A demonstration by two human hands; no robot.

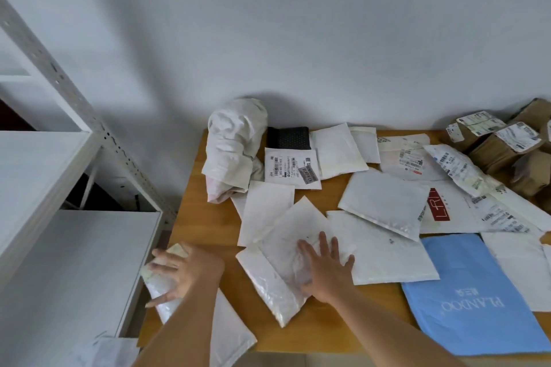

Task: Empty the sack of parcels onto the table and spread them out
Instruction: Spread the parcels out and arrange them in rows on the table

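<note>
A wooden table (205, 226) stands against a plain white wall, with white metal shelving (59, 164) to its left. The crumpled white sack (235, 143) lies at the table's back left edge, and white mailers are scattered flat across the top, overlapping. The left hand (185, 272) curls around a white parcel (158, 286) at the table's left edge, beside the shelving. The right hand (323, 268) lies flat with fingers spread, pressing on a white mailer (286, 235). A blue bag (474, 298) rests at front right, brown cardboard boxes (504, 143) at back right
</note>
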